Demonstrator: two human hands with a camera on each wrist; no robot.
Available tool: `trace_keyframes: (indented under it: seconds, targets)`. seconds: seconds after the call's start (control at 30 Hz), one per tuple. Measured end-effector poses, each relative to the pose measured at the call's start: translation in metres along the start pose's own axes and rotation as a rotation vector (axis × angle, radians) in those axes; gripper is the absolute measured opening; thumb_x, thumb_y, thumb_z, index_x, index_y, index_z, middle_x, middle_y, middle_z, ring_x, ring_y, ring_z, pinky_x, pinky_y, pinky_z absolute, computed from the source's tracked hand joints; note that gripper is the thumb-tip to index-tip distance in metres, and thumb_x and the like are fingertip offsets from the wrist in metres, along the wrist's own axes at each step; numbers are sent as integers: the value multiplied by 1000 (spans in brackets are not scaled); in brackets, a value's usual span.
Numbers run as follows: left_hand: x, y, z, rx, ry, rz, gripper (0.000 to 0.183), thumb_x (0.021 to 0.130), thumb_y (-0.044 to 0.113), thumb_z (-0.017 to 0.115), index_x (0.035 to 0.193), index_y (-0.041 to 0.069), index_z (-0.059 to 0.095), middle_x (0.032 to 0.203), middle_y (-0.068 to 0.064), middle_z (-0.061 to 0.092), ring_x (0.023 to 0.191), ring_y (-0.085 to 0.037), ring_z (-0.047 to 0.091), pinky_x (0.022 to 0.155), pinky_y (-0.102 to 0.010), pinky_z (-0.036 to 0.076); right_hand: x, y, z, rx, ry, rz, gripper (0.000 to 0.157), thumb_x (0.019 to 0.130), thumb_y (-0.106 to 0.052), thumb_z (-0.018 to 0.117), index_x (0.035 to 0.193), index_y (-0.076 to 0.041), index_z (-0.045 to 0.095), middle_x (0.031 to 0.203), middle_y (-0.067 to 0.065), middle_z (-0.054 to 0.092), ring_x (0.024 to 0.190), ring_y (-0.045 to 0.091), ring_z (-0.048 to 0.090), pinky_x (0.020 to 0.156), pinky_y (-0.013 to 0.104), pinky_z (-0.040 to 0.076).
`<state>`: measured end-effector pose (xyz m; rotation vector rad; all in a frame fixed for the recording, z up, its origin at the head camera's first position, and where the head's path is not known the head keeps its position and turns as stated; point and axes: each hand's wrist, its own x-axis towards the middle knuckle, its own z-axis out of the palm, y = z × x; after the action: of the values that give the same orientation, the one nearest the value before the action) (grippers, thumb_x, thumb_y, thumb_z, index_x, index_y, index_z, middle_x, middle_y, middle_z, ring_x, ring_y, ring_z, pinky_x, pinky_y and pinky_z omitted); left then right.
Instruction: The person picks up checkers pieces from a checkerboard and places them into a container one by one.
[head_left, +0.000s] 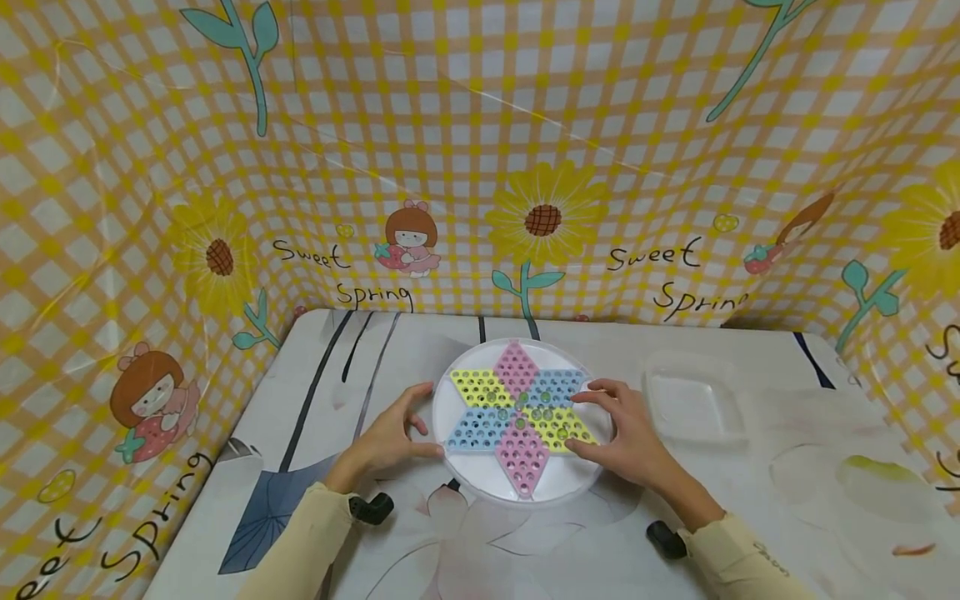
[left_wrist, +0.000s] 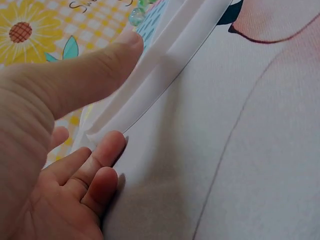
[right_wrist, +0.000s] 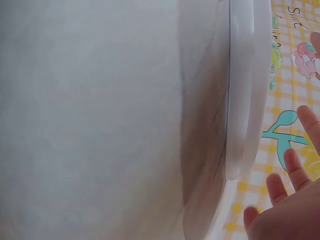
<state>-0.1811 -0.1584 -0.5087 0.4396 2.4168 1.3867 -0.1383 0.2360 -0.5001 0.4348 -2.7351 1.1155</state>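
Note:
A round white Chinese checkers board (head_left: pixel 566 483) lies on the table, its star of pink, yellow and blue points full of holes. Several clear greenish marbles (head_left: pixel 521 423) sit around the star's middle and on its right side. My left hand (head_left: pixel 386 437) is at the board's left edge, its thumb (left_wrist: pixel 131 42) at the rim in the left wrist view and the other fingers loosely bent beside it. Over the right edge reaches my right hand (head_left: pixel 626 433), fingers spread and thumb near the yellow point. In the right wrist view its fingers (right_wrist: pixel 295 172) are apart, beyond the white rim.
To the right of the board stands a clear plastic container (head_left: pixel 701 437). The table (head_left: pixel 555 550) has a white printed cover. A yellow checked cloth (head_left: pixel 450 125) with flowers hangs behind and at both sides. Each wrist carries a small black device (head_left: pixel 666 539) near the sleeve.

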Motion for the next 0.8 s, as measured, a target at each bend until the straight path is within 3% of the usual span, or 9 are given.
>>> trace_keyframes:
  seconds: [0.23,0.33,0.57,0.8]
  targets:
    - [1,0,1,26,13,18,101,75,20,94,158,14,36,93,-5,66,67,-17,50,62,-26,40,1,4,1,-41,-34,5,49,75,-36,90,116,-18,72,155,19,37,141,48,26,107,71,19]
    - [1,0,2,40,30,23,100,74,20,94,157,14,38,92,-6,65,67,-16,50,62,-26,40,3,3,2,-49,-58,26,46,76,-36,90,115,-20,74,154,17,38,139,46,28,106,70,21]
    - [1,-1,2,44,52,34,100,73,19,95,156,14,39,91,-5,64,66,-16,49,60,-26,40,9,-3,6,-55,-98,78,42,76,-33,91,113,-21,76,129,13,47,117,35,35,92,54,29]
    - [2,-1,5,47,54,19,100,72,18,95,156,15,40,91,-5,64,66,-16,49,61,-26,40,11,-3,9,-44,-149,144,30,77,-31,90,103,-24,77,111,9,49,106,30,37,82,44,32]
